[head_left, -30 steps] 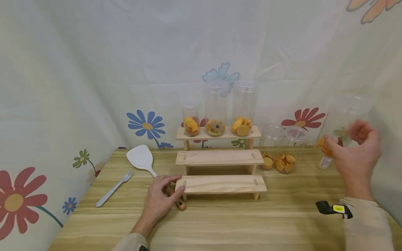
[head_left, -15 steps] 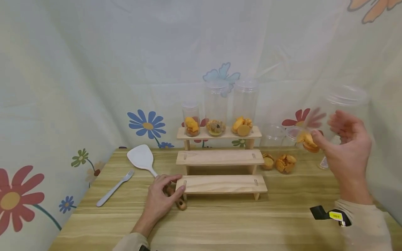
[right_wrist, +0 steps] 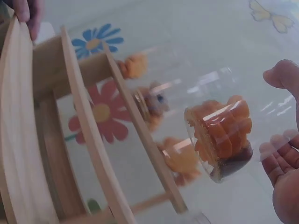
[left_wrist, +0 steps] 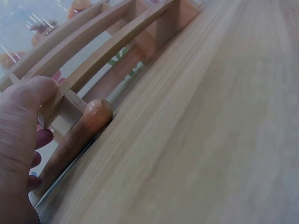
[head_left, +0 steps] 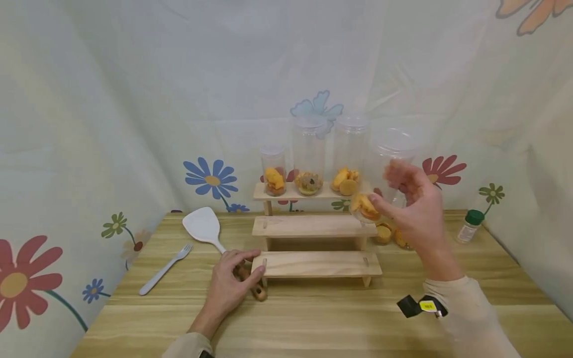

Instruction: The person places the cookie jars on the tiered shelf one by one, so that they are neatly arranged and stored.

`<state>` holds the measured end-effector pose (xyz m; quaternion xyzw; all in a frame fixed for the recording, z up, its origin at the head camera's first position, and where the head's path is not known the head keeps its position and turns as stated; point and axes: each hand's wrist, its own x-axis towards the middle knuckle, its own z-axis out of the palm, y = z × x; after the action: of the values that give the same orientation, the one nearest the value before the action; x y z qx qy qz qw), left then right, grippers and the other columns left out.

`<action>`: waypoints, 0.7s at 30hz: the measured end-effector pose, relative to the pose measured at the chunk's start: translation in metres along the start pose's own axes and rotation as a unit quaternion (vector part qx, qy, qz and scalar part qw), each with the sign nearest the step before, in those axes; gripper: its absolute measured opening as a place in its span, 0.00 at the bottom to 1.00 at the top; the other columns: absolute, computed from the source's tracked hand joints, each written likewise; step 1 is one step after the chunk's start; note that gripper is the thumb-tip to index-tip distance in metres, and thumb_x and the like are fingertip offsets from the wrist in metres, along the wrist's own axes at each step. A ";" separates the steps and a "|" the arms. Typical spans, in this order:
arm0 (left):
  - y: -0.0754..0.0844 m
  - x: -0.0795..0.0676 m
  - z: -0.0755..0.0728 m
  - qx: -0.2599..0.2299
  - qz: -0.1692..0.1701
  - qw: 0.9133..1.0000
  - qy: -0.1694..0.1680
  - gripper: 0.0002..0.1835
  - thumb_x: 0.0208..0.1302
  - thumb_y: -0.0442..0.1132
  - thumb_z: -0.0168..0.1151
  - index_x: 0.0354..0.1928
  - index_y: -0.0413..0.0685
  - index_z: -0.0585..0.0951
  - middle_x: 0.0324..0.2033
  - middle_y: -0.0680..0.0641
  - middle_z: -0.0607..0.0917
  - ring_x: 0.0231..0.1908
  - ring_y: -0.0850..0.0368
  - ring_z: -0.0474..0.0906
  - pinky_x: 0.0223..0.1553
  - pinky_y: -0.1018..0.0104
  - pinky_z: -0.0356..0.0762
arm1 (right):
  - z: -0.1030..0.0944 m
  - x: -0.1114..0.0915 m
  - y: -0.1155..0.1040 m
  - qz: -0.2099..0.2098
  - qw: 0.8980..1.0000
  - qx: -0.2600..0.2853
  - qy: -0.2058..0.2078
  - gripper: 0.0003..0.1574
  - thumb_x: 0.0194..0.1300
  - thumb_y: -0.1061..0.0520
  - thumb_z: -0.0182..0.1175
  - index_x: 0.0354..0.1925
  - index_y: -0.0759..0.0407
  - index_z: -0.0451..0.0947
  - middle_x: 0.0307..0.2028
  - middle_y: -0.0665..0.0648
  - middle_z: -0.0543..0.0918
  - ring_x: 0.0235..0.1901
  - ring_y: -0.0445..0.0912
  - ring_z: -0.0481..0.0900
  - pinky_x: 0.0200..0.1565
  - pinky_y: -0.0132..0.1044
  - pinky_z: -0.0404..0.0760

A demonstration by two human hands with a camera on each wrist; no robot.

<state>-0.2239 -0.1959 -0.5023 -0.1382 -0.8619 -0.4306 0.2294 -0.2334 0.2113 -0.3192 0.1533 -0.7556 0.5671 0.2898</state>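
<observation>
My right hand (head_left: pixel 418 214) grips a large clear lidded jar (head_left: pixel 396 144) with orange crackers at its bottom. The jar is held raised and tilted by the right end of the three-step wooden shelf (head_left: pixel 313 263). In the right wrist view, thumb and fingers curl round the jar (right_wrist: pixel 224 135). My left hand (head_left: pixel 228 281) holds the left end of the lowest step, thumb on top. Its fingers lie over the wooden handle (left_wrist: pixel 79 144) of a white spatula (head_left: pixel 202 224). Three lidded snack jars, including a short one (head_left: pixel 274 171), stand on the top step.
Left of the spatula lies a pale fork (head_left: pixel 165 268). Two more cracker jars (head_left: pixel 383 233) stand right of the shelf, partly hidden by my right hand. A green-capped shaker bottle (head_left: pixel 470 226) is at the table's far right. A flowered curtain (head_left: pixel 134 124) hangs behind.
My right hand has carried the cracker jar leftward from the far right to the shelf's right end, uncovering the green-capped bottle. My left hand has stayed on the shelf.
</observation>
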 end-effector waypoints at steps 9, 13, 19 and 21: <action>-0.001 -0.001 0.001 -0.001 -0.002 1.000 0.002 0.20 0.64 0.50 0.85 0.57 0.65 0.93 0.45 0.61 0.89 0.45 0.56 0.80 0.47 0.60 0.79 | 0.072 0.004 -0.006 -0.019 0.996 0.039 -0.081 0.43 0.63 0.61 0.84 0.72 0.61 0.76 0.66 0.59 0.83 0.67 0.52 0.83 0.71 0.40 0.79; -0.002 0.000 0.001 -0.003 0.003 1.000 0.004 0.20 0.64 0.50 0.85 0.57 0.64 0.93 0.45 0.61 0.89 0.44 0.57 0.80 0.46 0.60 0.79 | 0.102 0.003 -0.006 -0.020 0.993 0.052 -0.102 0.45 0.62 0.57 0.85 0.72 0.63 0.77 0.66 0.63 0.83 0.66 0.57 0.83 0.72 0.49 0.79; -0.002 -0.001 0.001 -0.003 0.008 1.000 0.008 0.19 0.64 0.49 0.85 0.57 0.63 0.93 0.45 0.59 0.90 0.45 0.55 0.81 0.46 0.60 0.80 | 0.141 0.001 -0.005 -0.018 0.991 0.066 -0.119 0.42 0.63 0.55 0.85 0.69 0.63 0.79 0.64 0.64 0.84 0.65 0.57 0.84 0.71 0.48 0.80; -0.002 0.000 0.000 -0.002 0.007 1.000 0.009 0.19 0.64 0.50 0.85 0.56 0.63 0.93 0.45 0.60 0.89 0.46 0.54 0.82 0.48 0.60 0.80 | 0.152 0.000 -0.004 -0.027 0.990 0.064 -0.120 0.41 0.63 0.55 0.85 0.68 0.63 0.79 0.64 0.65 0.84 0.65 0.57 0.84 0.70 0.48 0.81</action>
<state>-0.2243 -0.1968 -0.5039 -0.1404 -0.8580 -0.4321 0.2397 -0.2712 0.0660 -0.3447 0.2581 -0.7428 0.5838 0.2020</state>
